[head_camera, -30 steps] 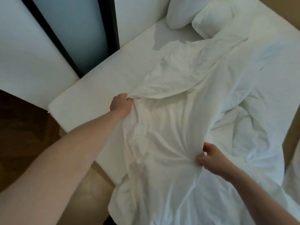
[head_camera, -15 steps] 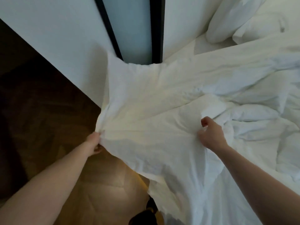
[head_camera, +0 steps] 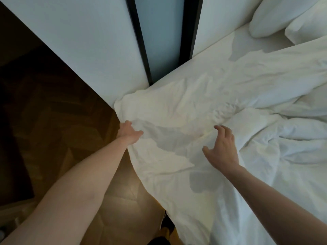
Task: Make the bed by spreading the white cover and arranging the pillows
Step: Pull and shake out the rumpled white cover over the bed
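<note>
The white cover [head_camera: 185, 106] lies rumpled across the bed [head_camera: 212, 55], with its near corner drawn over the bed's left corner and hanging toward the floor. My left hand [head_camera: 130, 132] grips the cover's left edge at that corner, fingers tucked into the fabric. Just above the cover's middle, my right hand [head_camera: 221, 149] has its fingers spread and loosely bent, holding nothing. Two white pillows [head_camera: 270, 16] [head_camera: 311, 27] lie at the head of the bed, top right. On the right the cover is bunched in thick folds.
White wall panels [head_camera: 79, 41] and a dark-framed frosted glass strip [head_camera: 159, 36] run along the bed's far side. A wooden herringbone floor [head_camera: 70, 129] lies to the left, with dark furniture [head_camera: 10, 165] at the left edge. My dark-clad foot [head_camera: 166, 225] shows at the bottom.
The cover came down from the air onto the bed's left corner. My right hand let go of the fabric and opened. My left hand kept hold of the edge.
</note>
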Motion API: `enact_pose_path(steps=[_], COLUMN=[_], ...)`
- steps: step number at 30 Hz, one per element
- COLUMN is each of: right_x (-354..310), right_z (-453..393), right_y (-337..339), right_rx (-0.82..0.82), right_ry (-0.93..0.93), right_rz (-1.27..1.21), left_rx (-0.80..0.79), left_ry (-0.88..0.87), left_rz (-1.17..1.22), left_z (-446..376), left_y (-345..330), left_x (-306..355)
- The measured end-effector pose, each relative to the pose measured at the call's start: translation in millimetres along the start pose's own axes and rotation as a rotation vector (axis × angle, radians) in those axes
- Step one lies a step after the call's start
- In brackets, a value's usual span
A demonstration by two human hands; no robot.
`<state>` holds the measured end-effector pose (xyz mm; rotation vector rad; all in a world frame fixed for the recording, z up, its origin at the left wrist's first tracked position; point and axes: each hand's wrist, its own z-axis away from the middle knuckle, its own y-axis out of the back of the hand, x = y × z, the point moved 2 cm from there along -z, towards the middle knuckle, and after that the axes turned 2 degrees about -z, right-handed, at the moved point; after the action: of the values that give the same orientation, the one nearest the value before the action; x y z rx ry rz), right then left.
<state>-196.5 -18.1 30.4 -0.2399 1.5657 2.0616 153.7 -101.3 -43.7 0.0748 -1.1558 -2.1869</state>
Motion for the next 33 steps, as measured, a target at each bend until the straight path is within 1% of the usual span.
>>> enact_pose_path(steps=[2, 4, 6, 8, 10, 12, 14, 17, 19, 21, 23, 24, 25, 26, 27, 28, 29, 31, 32, 33], right_x=[2, 5, 12, 21, 30, 40, 48, 61, 47, 12, -32, -52, -68, -79, -81, -79, -73, -44, -29, -15], right_z=[-24, -55, -92, -127, -165, -197, -216, -233, -243, -255, -271, -277, -283, -285, -291, -290, -288, -274, -260, -250], right_y=[-15, -27, -37, -46, -57, -66, -66, -47, -25, 2, 29, 42, 50, 55, 53, 49, 38, 8, -6, -20], right_rx=[-0.06, -0.088, -0.08, -0.039, 0.009, 0.015, 0.027, 0.118, 0.208, 0.355, 0.403, 0.399, 0.384, 0.358, 0.321, 0.267, 0.194, -0.063, -0.215, -0.383], right_ry=[-0.046, -0.199, -0.35, -0.453, -0.539, -0.602, -0.638, -0.547, -0.413, -0.279, -0.134, -0.068, 0.008, 0.043, 0.056, 0.011, -0.034, -0.173, -0.273, -0.39], right_rz=[-0.039, -0.153, -0.264, -0.281, -0.273, -0.253, -0.217, -0.265, -0.339, -0.526, -0.666, -0.675, -0.685, -0.666, -0.633, -0.534, -0.37, 0.019, 0.149, 0.208], left_rx=[0.051, 0.042, 0.004, -0.002, 0.028, 0.066, 0.109, 0.167, 0.211, 0.302, 0.425, 0.485, 0.537, 0.563, 0.544, 0.464, 0.342, 0.117, 0.076, 0.077], left_ry=[0.017, 0.062, 0.113, 0.138, 0.103, 0.015, -0.074, -0.12, -0.099, -0.051, 0.021, 0.056, 0.089, 0.128, 0.164, 0.188, 0.215, 0.229, 0.224, 0.211], left_rz=[0.015, 0.062, 0.076, 0.026, -0.09, -0.204, -0.239, -0.152, -0.076, -0.003, 0.065, 0.106, 0.146, 0.172, 0.171, 0.118, 0.015, -0.175, -0.227, -0.239], left_z=[-23, -47, -66, -80, -89, -92, -89, -75, -60, -43, -25, -19, -16, -16, -18, -22, -26, -32, -36, -40], left_y=[-2, -9, -19, -29, -35, -36, -33, -30, -31, -34, -36, -36, -35, -34, -34, -36, -38, -38, -35, -28], left_x=[8, 10, 9, 7, 4, 2, -4, -21, -34, -45, -53, -56, -56, -54, -52, -49, -49, -47, -46, -42])
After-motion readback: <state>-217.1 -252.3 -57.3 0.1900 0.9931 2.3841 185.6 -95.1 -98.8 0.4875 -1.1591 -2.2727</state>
